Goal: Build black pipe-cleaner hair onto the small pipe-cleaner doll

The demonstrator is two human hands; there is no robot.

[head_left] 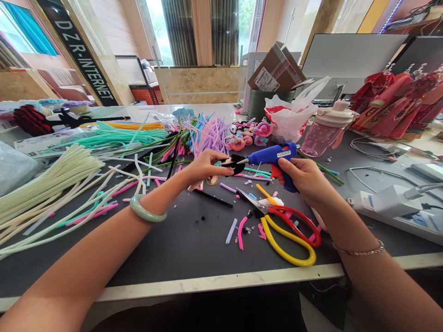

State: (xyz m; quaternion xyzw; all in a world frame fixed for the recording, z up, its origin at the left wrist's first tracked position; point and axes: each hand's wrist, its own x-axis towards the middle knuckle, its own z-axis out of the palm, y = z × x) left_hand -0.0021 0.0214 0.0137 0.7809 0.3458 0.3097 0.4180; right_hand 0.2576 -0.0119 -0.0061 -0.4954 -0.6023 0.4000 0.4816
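Observation:
My left hand (204,168) is closed in a pinch on a small black craft piece (232,165) held just above the dark table (180,244). My right hand (302,177) is wrapped round the grip of a blue glue gun (272,156), whose metal nozzle touches the black piece. A pale green bangle (147,210) sits on my left wrist and a thin chain bracelet (360,251) on my right. Scissors with red and yellow handles (284,226) lie open on the table just below my right hand.
Bundles of cream, mint, orange and lilac pipe cleaners (69,170) cover the left and back. Cut scraps litter the middle. A pink bottle (323,129), white plastic bag (289,120), cardboard box (275,69), white power strip (384,203) and red items (398,106) stand right.

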